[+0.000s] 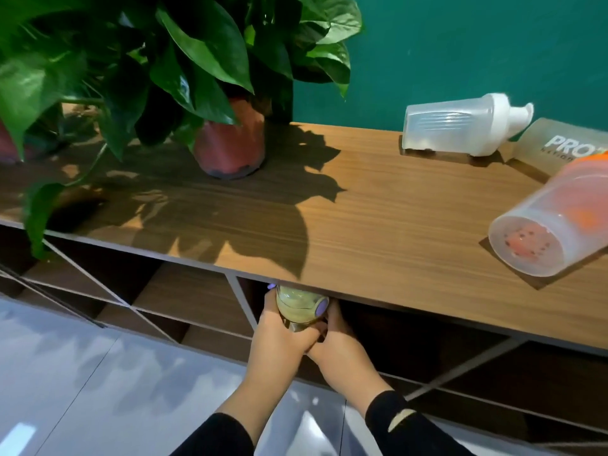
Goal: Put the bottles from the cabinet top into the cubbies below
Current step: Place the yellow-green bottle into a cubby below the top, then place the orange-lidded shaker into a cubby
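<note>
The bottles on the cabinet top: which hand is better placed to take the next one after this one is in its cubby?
The right hand, I would judge. Both hands now hold the green bottle under the top's edge, but the white bottle and the orange bottle lie on the right.

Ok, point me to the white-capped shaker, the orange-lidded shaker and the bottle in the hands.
White-capped shaker (460, 128): head view, on its clear body, lying on the cabinet top.
Orange-lidded shaker (546, 222): head view, on its clear side wall.
Bottle in the hands (301, 306): head view, on its yellowish body under the top's edge.
</note>
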The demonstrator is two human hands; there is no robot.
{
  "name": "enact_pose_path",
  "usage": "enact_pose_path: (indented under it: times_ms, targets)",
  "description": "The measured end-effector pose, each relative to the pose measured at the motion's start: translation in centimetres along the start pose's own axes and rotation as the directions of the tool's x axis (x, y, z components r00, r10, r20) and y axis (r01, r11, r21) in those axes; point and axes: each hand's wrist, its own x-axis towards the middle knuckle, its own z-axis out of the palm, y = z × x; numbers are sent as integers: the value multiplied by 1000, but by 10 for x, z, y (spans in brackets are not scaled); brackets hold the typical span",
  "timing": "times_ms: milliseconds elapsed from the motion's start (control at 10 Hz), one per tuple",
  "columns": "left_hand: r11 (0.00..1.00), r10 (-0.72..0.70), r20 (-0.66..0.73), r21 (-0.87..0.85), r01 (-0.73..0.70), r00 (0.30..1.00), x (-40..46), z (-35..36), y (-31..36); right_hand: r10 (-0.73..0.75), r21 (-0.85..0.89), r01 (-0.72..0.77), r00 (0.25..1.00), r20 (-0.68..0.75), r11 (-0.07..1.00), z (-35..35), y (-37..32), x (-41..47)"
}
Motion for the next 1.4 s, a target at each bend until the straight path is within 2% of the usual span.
enact_pose_path:
  times_ms: [100, 200, 300, 500, 600, 700, 800, 900, 1000, 1100, 1200, 1300, 1400]
  targets:
    - [1000, -23, 7, 11, 23, 1000, 0, 1, -4, 56, 30, -57, 998, 26, 998, 5, 4, 1]
    - [999, -41, 17, 20, 40, 999, 0, 2, -7, 56, -83, -53, 998, 28, 995, 8, 11, 2]
    - [998, -57, 22, 15, 56, 998, -2, 3, -7, 52, -86, -51, 999, 7, 995, 9, 14, -2]
    - [984, -178, 52, 26, 177, 983, -16, 0, -1, 35, -222, -30, 999, 15, 975, -10, 5, -21]
    - [965, -249, 120, 114, 236, 961, -38, -7, 9, 78, -365, -14, 984, 159, 931, -32, -6, -48]
    - [965, -206, 233, 211, 157, 950, -77, -19, 17, -66, -333, 101, 991, 115, 938, -70, -18, -100]
    - [955, 78, 234, 262, -140, 969, -110, -30, 56, -330, -51, 328, 907, -260, 943, -126, -32, -161]
    - [836, 498, 177, 162, -524, 849, -124, -22, 118, -221, 125, 449, 641, -735, 885, -188, -24, -172]
    - [719, 652, 197, 148, -679, 732, -111, 19, 191, 51, 373, 343, 674, -737, 862, -238, -11, -141]
    - [766, 578, 256, 158, -624, 775, -72, 80, 249, 195, 711, 277, 841, -505, 647, -262, -1, -112]
    - [840, 385, 392, 226, -493, 836, -28, 125, 273, 180, 766, 265, 879, -441, 585, -271, 1, -94]
    - [897, 304, 463, 154, -413, 833, -19, 134, 269, 160, 778, 278, 887, -433, 563, -273, -4, -88]
    - [877, 443, 370, 11, -481, 817, -47, 119, 242, 89, 772, 325, 894, -439, 547, -264, -13, -110]
